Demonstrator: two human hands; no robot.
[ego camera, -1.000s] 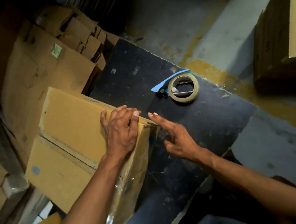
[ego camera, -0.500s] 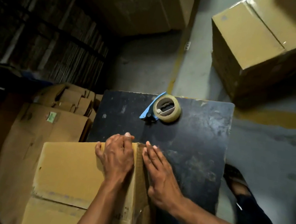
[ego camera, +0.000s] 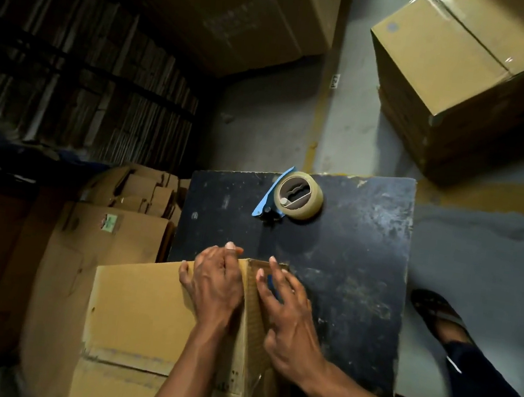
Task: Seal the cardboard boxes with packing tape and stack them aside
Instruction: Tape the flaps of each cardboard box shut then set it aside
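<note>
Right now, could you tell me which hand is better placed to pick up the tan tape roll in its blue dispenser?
Right hand: it lies nearer the tape dispenser, while the left hand steadies the cardboard box.

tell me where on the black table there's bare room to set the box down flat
The black table is bare on its right half, from the tape dispenser across to the right edge. Its near left corner is crowded: the cardboard box leans there under the left hand and right hand.
</note>
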